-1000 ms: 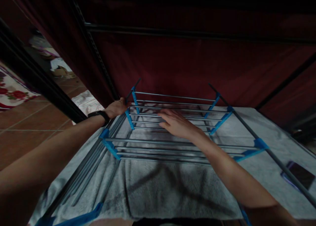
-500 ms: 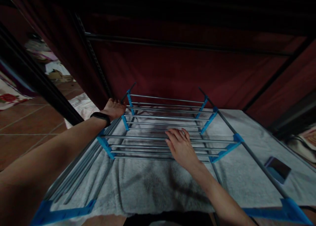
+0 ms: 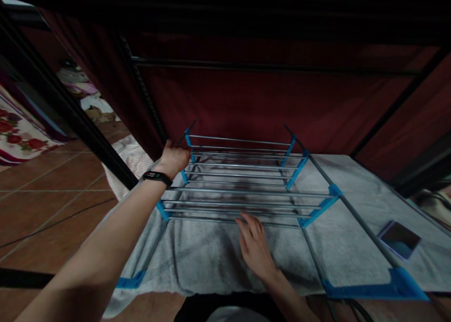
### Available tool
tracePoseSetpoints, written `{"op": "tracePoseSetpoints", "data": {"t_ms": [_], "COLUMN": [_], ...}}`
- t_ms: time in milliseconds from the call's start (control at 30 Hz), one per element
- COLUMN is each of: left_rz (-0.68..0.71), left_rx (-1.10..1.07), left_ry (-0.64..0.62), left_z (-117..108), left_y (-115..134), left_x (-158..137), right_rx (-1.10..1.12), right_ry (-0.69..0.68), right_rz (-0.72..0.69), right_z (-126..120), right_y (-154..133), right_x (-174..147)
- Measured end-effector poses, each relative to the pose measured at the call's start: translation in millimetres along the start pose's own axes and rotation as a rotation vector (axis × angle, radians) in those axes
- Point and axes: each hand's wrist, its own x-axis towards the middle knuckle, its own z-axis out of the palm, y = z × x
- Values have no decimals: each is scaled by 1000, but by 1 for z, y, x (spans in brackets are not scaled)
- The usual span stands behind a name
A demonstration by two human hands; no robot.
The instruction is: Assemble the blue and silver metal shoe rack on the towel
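Observation:
A partly built shoe rack, with grey metal rods and blue plastic brackets, lies on a grey blanket. My left hand, wearing a black wristband, is closed around the rack's left side tube near the far tiers. Its fingers are partly hidden. Over the blanket, my right hand has its fingers stretched out; the tips reach the lowest rods of the nearer tier, and whether they touch I cannot tell. A further blue bracket sits at the near right end of the side tube.
The grey blanket covers the low surface. A phone-like dark slab lies on its right side. Dark red fabric hangs behind, with black frame bars. Left are floor tiles, a cable and piled cloths.
My right hand has come off the upper rod of the nearer tier and moved down towards me. My left hand keeps its place on the side tube. The view has shifted slightly left.

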Motion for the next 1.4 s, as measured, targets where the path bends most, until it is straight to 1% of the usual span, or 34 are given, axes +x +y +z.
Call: {"op": "tracePoseSetpoints", "data": {"t_ms": [67,133,200,267,333,367,400,467,533,567,600,700,800,867,933,1033,1133,1300,1400], "left_rz": [-14,-32,-39,-40,-1,55,131,204,239,224,180,-52,-306,-416,-464,-487,-457,-289,-166], "left_rx": [9,-29,-110,-211,-292,-330,-368,-439,-511,-548,-591,-768,-949,-1006,-1015,-1016,-990,-773,-658], "left_ry": [57,161,299,436,523,535,516,424,301,244,198,131,135,149,162,174,183,247,203], "left_z": [-12,-23,-28,-24,-7,6,21,55,89,105,119,150,170,179,185,187,183,171,166], "left_y": [20,41,64,86,107,117,126,142,153,157,158,155,146,142,139,139,142,155,162], "left_x": [-8,-23,-47,-79,-118,-139,-159,-195,-221,-230,-236,-239,-232,-227,-225,-228,-234,-236,-229], "right_rx": [-3,-7,-19,-38,-53,-56,-58,-64,-75,-83,-90,-101,-84,-62,-40,-1,23,-30,-54], "right_ry": [-26,-46,-51,-51,-52,-57,-63,-85,-115,-128,-140,-170,-196,-205,-202,-161,-69,32,99], "right_rz": [52,86,120,157,182,186,186,187,195,201,207,224,240,245,246,252,269,330,365], "right_z": [12,25,36,44,49,50,50,49,48,48,47,46,45,45,47,49,49,37,29], "right_y": [10,21,33,43,51,53,55,56,56,56,56,57,61,65,70,79,88,107,118], "right_x": [-16,-32,-48,-63,-74,-78,-80,-82,-81,-80,-79,-76,-74,-72,-70,-69,-72,-81,-86]}}
